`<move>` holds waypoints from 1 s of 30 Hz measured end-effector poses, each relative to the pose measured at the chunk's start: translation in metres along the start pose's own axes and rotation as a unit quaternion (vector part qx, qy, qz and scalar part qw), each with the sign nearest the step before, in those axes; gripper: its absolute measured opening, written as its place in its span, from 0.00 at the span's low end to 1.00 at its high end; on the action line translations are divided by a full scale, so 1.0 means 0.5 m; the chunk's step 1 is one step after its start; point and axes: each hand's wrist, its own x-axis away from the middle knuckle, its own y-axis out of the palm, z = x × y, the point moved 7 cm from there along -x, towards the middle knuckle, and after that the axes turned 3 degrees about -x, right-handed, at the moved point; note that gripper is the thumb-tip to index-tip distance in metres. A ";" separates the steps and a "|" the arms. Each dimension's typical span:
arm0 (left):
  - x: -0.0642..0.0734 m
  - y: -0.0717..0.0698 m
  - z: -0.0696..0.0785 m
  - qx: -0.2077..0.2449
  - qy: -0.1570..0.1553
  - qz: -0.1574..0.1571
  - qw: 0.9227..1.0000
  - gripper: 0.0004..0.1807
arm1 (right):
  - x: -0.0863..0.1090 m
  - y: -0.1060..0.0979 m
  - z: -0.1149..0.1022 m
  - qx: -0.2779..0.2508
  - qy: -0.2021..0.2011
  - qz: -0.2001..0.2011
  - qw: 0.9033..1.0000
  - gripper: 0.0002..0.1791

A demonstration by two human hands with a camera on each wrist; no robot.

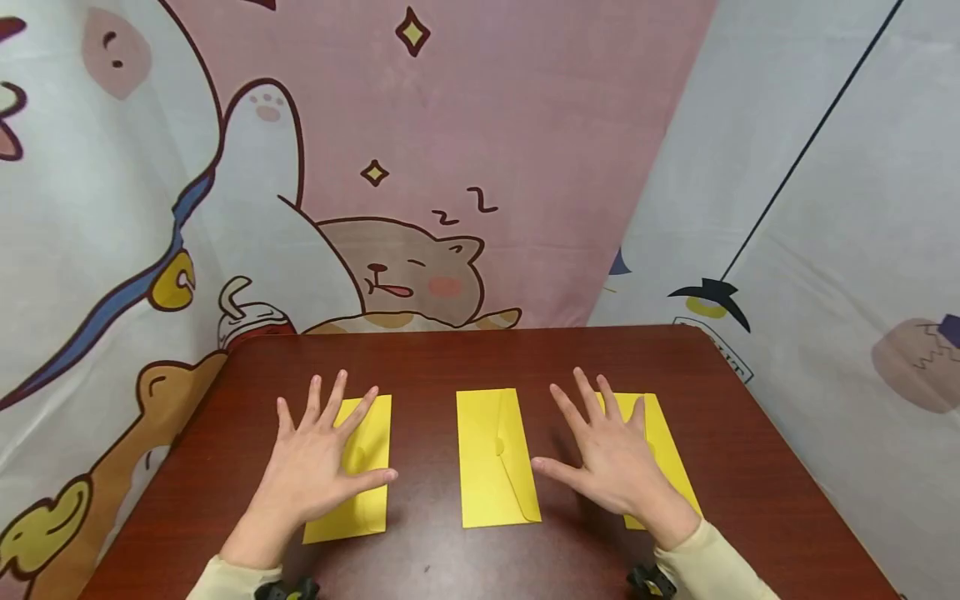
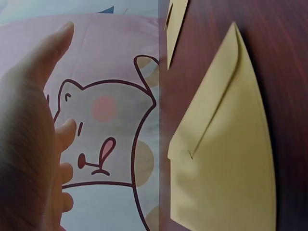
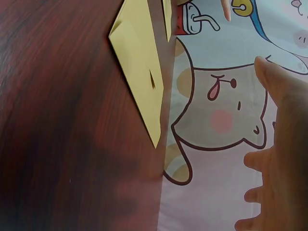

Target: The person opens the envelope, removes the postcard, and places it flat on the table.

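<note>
Three yellow envelopes lie in a row on the dark wooden table. My left hand (image 1: 313, 458), palm down with fingers spread, hovers over the left envelope (image 1: 375, 492) and covers part of it. The middle envelope (image 1: 487, 458) lies between my hands, its flap side facing up. My right hand (image 1: 611, 458), also spread wide, overlaps the right envelope (image 1: 667, 433), its thumb pointing toward the middle one. Neither hand holds anything. In the left wrist view, my left hand (image 2: 29, 130) is raised beside an envelope (image 2: 226, 159); the right wrist view shows my right hand (image 3: 284, 139) above the table.
The reddish-brown table (image 1: 427, 567) ends at a far edge against a cartoon-printed cloth backdrop (image 1: 525, 125). A dark wrist camera mount (image 1: 288, 590) sits below the left sleeve, and another mount (image 1: 651, 581) below the right sleeve (image 1: 712, 562).
</note>
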 end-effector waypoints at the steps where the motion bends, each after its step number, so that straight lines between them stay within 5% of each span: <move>1: 0.002 0.001 -0.003 0.000 0.000 0.001 1.000 0.62 | -0.001 0.001 -0.003 -0.002 0.000 0.000 1.000 0.58; 30: 0.024 0.046 -0.072 0.005 0.005 -0.035 0.999 0.62 | -0.045 0.063 -0.128 -0.033 -0.052 -0.006 0.998 0.59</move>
